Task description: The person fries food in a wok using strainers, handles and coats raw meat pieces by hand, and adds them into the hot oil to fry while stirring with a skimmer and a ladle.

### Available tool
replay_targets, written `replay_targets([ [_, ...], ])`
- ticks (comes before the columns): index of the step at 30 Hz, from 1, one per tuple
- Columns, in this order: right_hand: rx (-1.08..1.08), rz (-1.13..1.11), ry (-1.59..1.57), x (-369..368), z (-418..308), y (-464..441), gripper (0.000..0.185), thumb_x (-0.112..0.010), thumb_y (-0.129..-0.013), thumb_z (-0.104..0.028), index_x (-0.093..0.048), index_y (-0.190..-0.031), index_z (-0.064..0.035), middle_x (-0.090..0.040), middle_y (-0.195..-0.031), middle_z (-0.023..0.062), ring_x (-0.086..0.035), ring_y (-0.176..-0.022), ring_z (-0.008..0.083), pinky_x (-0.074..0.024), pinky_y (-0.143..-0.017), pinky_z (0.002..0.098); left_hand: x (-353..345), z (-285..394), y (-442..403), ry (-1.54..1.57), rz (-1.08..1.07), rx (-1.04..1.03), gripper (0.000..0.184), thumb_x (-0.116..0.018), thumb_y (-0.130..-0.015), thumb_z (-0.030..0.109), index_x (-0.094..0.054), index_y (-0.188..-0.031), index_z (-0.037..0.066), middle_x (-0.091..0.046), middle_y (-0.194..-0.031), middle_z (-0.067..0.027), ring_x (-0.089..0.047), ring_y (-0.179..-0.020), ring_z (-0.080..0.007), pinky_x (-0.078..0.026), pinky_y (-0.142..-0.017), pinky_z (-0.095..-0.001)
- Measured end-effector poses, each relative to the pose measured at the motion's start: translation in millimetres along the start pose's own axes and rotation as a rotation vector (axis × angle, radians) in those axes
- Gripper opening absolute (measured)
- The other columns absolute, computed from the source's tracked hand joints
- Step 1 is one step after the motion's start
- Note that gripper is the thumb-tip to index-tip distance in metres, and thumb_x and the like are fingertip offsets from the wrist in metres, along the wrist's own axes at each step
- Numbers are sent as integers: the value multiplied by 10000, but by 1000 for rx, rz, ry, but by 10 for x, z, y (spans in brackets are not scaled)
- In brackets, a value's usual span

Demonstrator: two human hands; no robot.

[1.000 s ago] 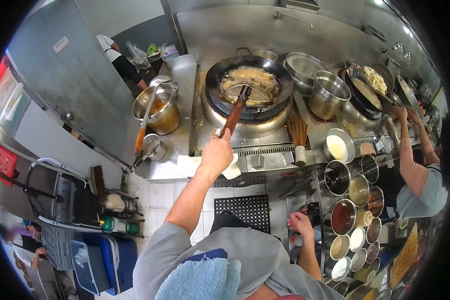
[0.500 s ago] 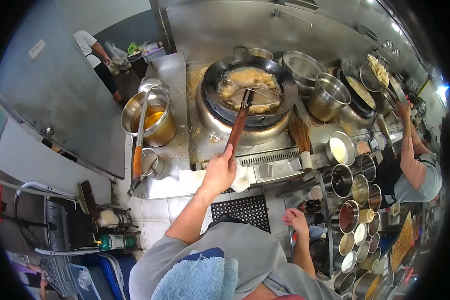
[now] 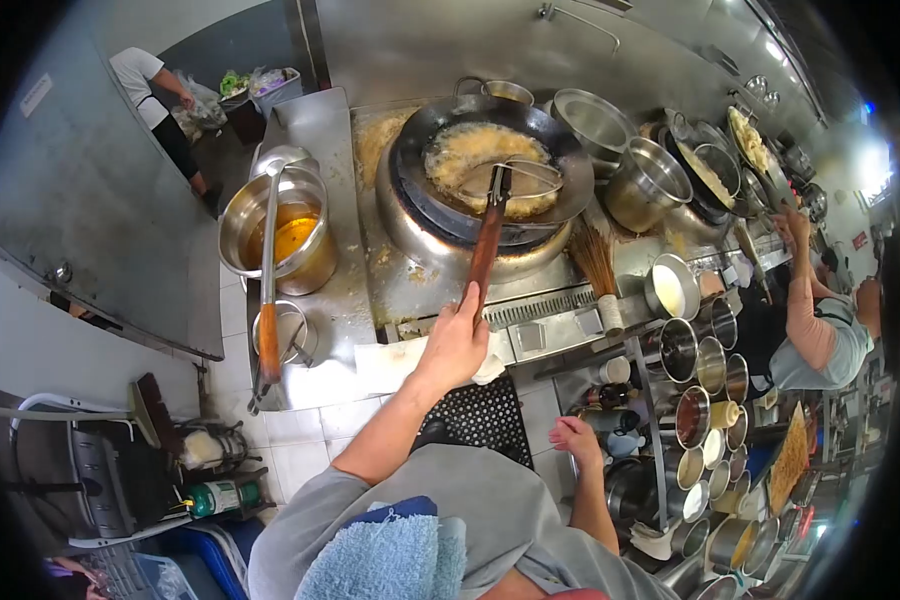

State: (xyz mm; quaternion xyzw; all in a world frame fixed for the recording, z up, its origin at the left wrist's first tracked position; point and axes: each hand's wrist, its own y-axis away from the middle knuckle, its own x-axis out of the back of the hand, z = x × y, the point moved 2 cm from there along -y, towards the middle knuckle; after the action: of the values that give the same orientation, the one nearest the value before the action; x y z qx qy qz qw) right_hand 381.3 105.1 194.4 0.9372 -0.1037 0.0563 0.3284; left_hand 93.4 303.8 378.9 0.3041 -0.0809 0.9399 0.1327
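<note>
My left hand [image 3: 457, 345] is wrapped round the wooden handle [image 3: 487, 245] of a wire skimmer. The skimmer's head [image 3: 532, 180] rests in a black wok [image 3: 567, 150], in bubbling oil with golden food [image 3: 470, 150]. Low on the right, beside the rack of sauce pots, hangs my right hand [image 3: 576, 440], its fingers loosely apart and nothing visible in them. A folded white cloth [image 3: 385, 366] lies at the stove edge under my left wrist. Right of the wok is a bamboo brush [image 3: 597, 262].
A large pot of oil [image 3: 315, 255] with a wooden-handled ladle [image 3: 269, 270] across it stands left. Steel pots [image 3: 648, 190] and a second wok [image 3: 705, 170] are right, with a co-worker [image 3: 820, 340] beyond. Another person [image 3: 148, 85] stands back left.
The view has swung, shifting the left-side pot leftward. My left hand still grips the handle, and the skimmer head has moved slightly right within the wok. The co-worker's strainer of food has moved.
</note>
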Motion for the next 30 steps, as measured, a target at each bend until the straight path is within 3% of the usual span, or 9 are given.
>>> replay_targets([
  [5,2,13,1,8,-8,68,280,-555,-919,-239,-578,-1101,-28,-661,-861,81,-638,-736,154,-513,-620,270,-25,-8,10,60,-3,51,561,-514,-871,144,-330,-1379,-2,-529,-1021,-326,-547,-934,-459,-443,-852,-471],
  [15,9,29,-5,240,6,263,258,-548,-910,-189,-580,-1082,1,-648,-872,101,-641,-731,167,-509,-600,271,-45,93,167,-217,53,55,545,-525,-851,123,-372,-1356,-11,-538,-994,-331,-578,-858,-461,-480,-787,-484],
  [19,68,56,-94,461,228,297,241,-545,-911,-173,-583,-1078,-4,-650,-866,100,-639,-721,163,-510,-600,267,-248,154,-3,-299,87,9,549,-532,-844,139,-384,-1352,-7,-562,-980,-330,-586,-879,-465,-477,-806,-477],
  [26,-24,92,-160,653,792,607,270,-547,-918,-212,-578,-1090,-6,-656,-865,115,-651,-728,188,-524,-613,290,-155,359,-302,-102,119,38,530,-546,-835,192,-441,-1316,-4,-614,-965,-294,-602,-937,-409,-473,-825,-426],
  [27,-25,84,-206,671,863,637,263,-547,-918,-213,-581,-1081,-9,-656,-862,114,-650,-718,188,-523,-610,290,-133,533,-286,-72,66,142,511,-557,-833,189,-468,-1298,-5,-608,-998,-298,-600,-987,-389,-458,-845,-382],
  [30,-57,108,-261,747,1023,691,260,-551,-915,-209,-581,-1077,-8,-655,-859,109,-648,-709,186,-522,-606,290,-308,489,-344,-285,78,11,524,-533,-825,174,-447,-1318,18,-614,-966,-295,-597,-951,-413,-469,-826,-435],
])
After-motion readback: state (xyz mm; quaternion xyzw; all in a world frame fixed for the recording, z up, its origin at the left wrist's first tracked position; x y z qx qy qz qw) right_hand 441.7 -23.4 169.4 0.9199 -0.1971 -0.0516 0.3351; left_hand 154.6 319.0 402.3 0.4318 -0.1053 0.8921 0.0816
